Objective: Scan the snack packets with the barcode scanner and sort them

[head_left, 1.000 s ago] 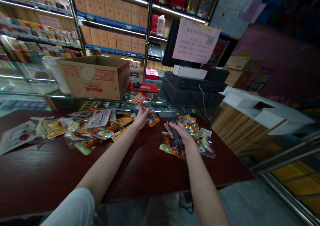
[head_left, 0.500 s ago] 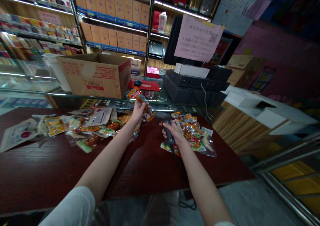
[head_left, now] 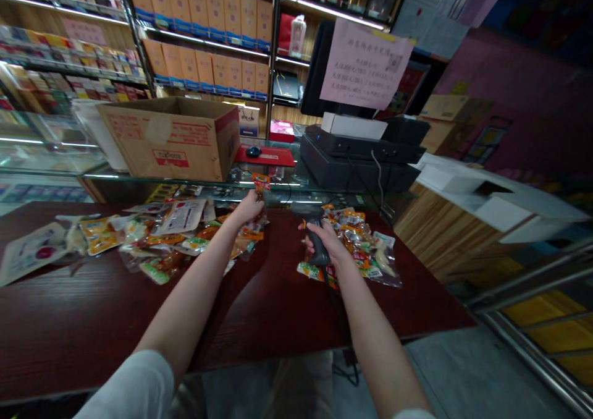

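My left hand is closed around a vacuum-packed snack, whose orange-and-red top sticks up past my fingers. The rest of that packet is mostly hidden by the hand. A loose spread of packaged snacks lies below and to the left of it. In my right hand is a dark handheld barcode scanner, with its head toward the left hand and its cable running down toward me. Just right of the scanner lies a second pile of snack packets in clear and orange wrapping.
The dark red table carries both piles. Behind it, an open cardboard box, a red mat with a mouse, and a monitor over a black cash drawer stand on a glass counter. Stocked shelves rise behind.
My left hand has turned the snack packet more upright and lowered slightly to the left. The scanner stays in my right hand, its head now blurred by motion. The view has shifted slightly.
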A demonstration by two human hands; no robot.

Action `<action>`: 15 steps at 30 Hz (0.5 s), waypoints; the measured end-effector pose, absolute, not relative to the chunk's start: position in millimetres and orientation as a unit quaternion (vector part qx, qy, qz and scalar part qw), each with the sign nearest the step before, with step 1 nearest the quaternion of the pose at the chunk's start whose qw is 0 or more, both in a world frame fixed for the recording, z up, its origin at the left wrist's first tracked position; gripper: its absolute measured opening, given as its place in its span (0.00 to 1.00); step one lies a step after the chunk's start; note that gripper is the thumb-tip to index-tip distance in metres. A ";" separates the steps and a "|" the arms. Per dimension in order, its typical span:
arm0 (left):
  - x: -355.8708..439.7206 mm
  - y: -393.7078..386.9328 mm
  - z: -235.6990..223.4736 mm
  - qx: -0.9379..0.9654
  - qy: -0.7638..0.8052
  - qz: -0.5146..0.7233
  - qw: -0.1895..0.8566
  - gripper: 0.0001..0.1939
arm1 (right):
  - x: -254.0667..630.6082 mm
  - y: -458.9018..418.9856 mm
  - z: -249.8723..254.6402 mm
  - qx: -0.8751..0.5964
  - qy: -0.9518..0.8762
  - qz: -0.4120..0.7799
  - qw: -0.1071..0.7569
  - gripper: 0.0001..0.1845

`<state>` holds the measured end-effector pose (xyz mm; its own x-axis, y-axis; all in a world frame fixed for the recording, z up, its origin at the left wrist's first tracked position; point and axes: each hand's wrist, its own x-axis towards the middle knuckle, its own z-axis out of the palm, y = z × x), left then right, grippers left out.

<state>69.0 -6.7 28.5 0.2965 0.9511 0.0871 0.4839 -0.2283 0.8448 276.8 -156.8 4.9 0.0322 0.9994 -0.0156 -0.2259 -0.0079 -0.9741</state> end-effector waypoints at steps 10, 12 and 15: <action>58.9 -33.8 43.2 0.847 0.530 0.026 0.033 0.27 | 288.0 -162.0 15.4 -0.462 -0.429 0.503 0.591 0.21; 69.4 -37.2 34.3 0.868 0.491 -0.021 0.062 0.29 | 289.5 -164.2 18.6 -0.475 -0.426 0.499 0.587 0.22; 76.2 -41.4 18.9 0.860 0.497 -0.074 0.082 0.30 | 296.9 -169.4 24.6 -0.512 -0.419 0.474 0.580 0.22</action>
<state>76.2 -41.4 18.9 0.4942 0.8441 -0.2079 0.8682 -0.4916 0.0675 296.9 -169.4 24.6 0.1985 0.9801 0.0010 -0.1205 0.0254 -0.9924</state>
